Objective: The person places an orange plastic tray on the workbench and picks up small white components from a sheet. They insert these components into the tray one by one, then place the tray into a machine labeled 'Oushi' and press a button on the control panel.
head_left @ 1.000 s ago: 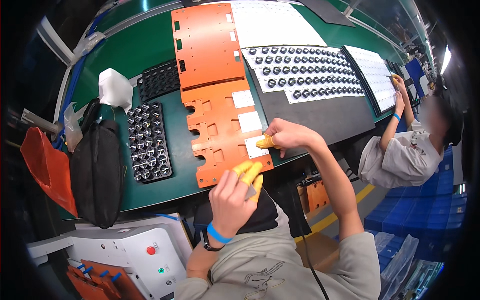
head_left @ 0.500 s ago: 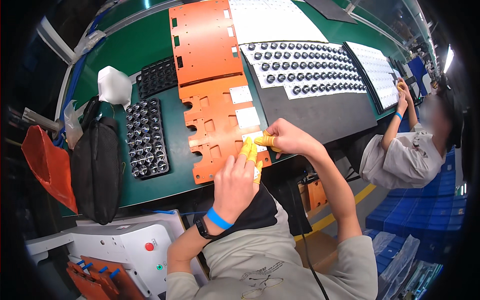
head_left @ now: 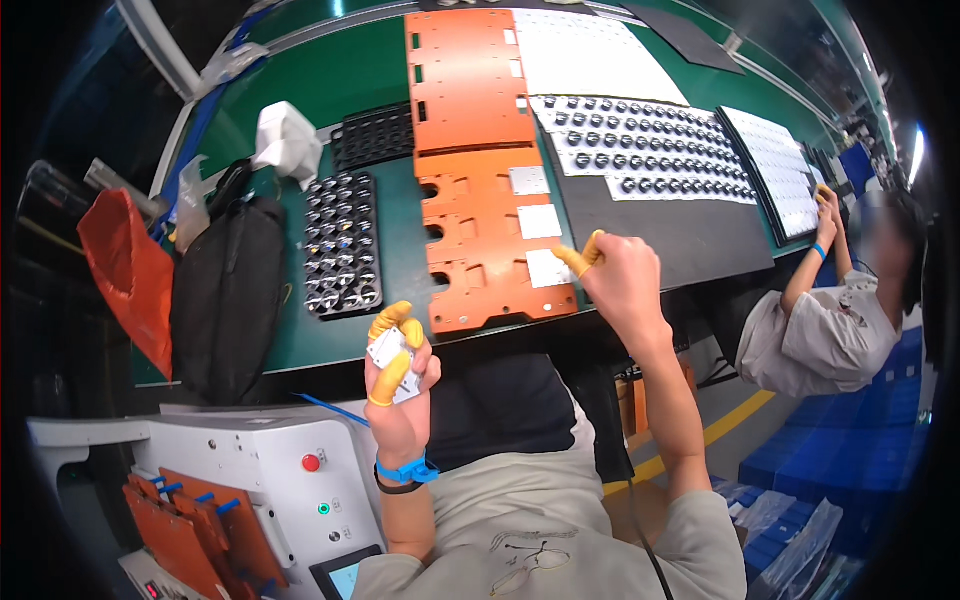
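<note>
Yellow finger cots cover several fingertips of both my hands. My left hand point(head_left: 402, 385) is raised in front of the table edge, palm up, with thumb and fingers closed on small white square plates point(head_left: 388, 348). How many it holds I cannot tell. Beside the near right corner of the orange fixture plate point(head_left: 465, 265) hovers my right hand point(head_left: 625, 290), its covered fingertips apart and nothing visible between them. Three white square plates lie along the fixture's right side: a far one point(head_left: 529, 180), a middle one point(head_left: 540, 221) and a near one point(head_left: 548, 268), closest to my right fingertips.
Left of the fixture stands a black tray point(head_left: 343, 245) of round black parts, an empty-looking black tray point(head_left: 372, 137) behind it. White sheets with rows of black knobs point(head_left: 650, 150) lie on a black mat point(head_left: 680, 235). A co-worker point(head_left: 825, 320) sits at right; a white machine point(head_left: 290, 470) stands at left.
My left hand has moved off the fixture, down and left, and turned palm up with white plates in it. My right hand has lifted off the near plate. The view has shifted.
</note>
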Demonstrator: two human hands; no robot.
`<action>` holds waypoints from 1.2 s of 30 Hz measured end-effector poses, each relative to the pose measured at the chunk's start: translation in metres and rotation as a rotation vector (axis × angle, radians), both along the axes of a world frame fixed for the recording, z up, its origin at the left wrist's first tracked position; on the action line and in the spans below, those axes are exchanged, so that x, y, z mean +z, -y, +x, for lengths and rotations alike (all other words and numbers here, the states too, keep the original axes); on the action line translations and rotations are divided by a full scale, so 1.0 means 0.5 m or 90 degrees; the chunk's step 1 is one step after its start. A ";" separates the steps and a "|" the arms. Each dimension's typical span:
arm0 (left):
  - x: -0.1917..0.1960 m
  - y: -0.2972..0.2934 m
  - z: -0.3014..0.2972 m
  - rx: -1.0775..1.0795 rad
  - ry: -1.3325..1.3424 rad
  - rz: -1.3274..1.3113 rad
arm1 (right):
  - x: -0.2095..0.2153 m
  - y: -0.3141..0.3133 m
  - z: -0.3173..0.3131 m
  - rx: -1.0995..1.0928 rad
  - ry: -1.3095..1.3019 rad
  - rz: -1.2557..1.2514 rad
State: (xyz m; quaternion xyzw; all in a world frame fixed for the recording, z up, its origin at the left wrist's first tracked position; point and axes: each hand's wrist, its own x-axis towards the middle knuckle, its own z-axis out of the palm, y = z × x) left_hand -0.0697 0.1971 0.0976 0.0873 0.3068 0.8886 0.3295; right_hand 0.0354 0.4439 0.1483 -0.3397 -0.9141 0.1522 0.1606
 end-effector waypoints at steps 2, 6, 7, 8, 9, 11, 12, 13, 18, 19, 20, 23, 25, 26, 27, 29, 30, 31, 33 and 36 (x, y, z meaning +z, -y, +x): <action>0.007 0.025 0.005 0.027 0.097 0.060 | 0.001 0.032 -0.025 0.018 -0.122 0.104; -0.010 0.059 0.001 0.051 0.192 0.118 | -0.009 0.113 -0.125 0.216 -0.267 -0.040; -0.011 0.064 -0.002 0.051 0.229 0.123 | -0.019 0.132 -0.153 0.277 -0.305 -0.101; -0.015 0.072 -0.003 0.057 0.266 0.128 | -0.032 0.151 -0.181 0.304 -0.232 -0.109; -0.015 0.077 -0.006 0.058 0.305 0.135 | -0.036 0.166 -0.204 0.341 -0.231 -0.070; -0.015 0.083 -0.007 0.043 0.301 0.131 | -0.041 0.193 -0.242 0.414 -0.228 0.007; -0.012 0.084 -0.007 0.040 0.303 0.128 | -0.039 0.206 -0.259 0.413 -0.200 -0.005; -0.011 0.088 -0.008 0.037 0.305 0.125 | -0.040 0.213 -0.275 0.412 -0.162 0.013; -0.034 0.105 -0.013 0.000 0.106 0.041 | -0.069 0.232 -0.340 0.397 -0.070 0.075; -0.036 0.108 -0.017 -0.013 0.094 0.041 | -0.072 0.232 -0.345 0.394 -0.066 0.088; -0.036 0.111 -0.020 -0.025 0.084 0.039 | -0.074 0.232 -0.348 0.397 -0.063 0.093; -0.027 0.109 -0.026 -0.028 0.014 -0.035 | -0.065 0.238 -0.346 0.388 -0.070 0.075; -0.027 0.110 -0.030 -0.037 -0.018 -0.039 | -0.042 0.241 -0.330 0.360 -0.104 0.022; -0.023 0.107 -0.029 -0.026 -0.014 -0.046 | -0.030 0.241 -0.316 0.350 -0.130 -0.022; -0.016 0.104 -0.025 -0.014 -0.010 -0.054 | -0.021 0.241 -0.302 0.340 -0.155 -0.067; -0.017 0.102 -0.024 0.004 -0.004 -0.062 | -0.006 0.244 -0.261 0.382 -0.240 -0.162; -0.024 0.103 -0.022 0.011 0.000 -0.061 | 0.006 0.245 -0.237 0.420 -0.283 -0.202; -0.029 0.102 -0.021 0.018 0.004 -0.061 | 0.017 0.246 -0.215 0.457 -0.326 -0.242; -0.010 0.093 -0.016 0.040 -0.015 -0.079 | 0.031 0.245 -0.169 0.551 -0.315 -0.335; -0.015 0.094 -0.012 0.058 -0.057 -0.076 | 0.026 0.244 -0.136 0.564 -0.288 -0.389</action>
